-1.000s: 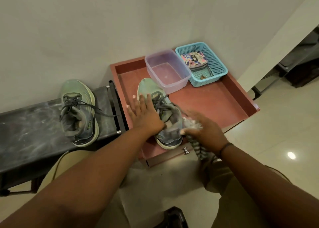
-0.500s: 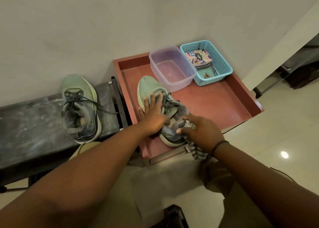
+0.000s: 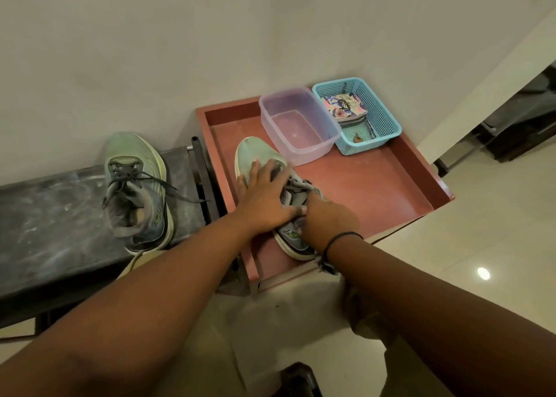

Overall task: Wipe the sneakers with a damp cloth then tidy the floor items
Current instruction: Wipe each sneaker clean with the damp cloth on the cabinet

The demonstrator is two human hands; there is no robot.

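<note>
Head view: I am pressing my left hand (image 3: 264,198) flat, fingers spread, on the sneaker (image 3: 270,192) in the red tray (image 3: 376,192) — steadying it, I judge. My right hand (image 3: 326,219) is curling at its heel collar; the striped cloth (image 3: 326,266) is peeking below the wrist — grip unclear. Second sneaker (image 3: 135,186) is waiting on the bench (image 3: 45,216).

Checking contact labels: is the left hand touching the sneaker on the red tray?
Touching. The head view shows the left hand lying flat on the sneaker, fingers spread over its laces and upper, no gap.
</note>
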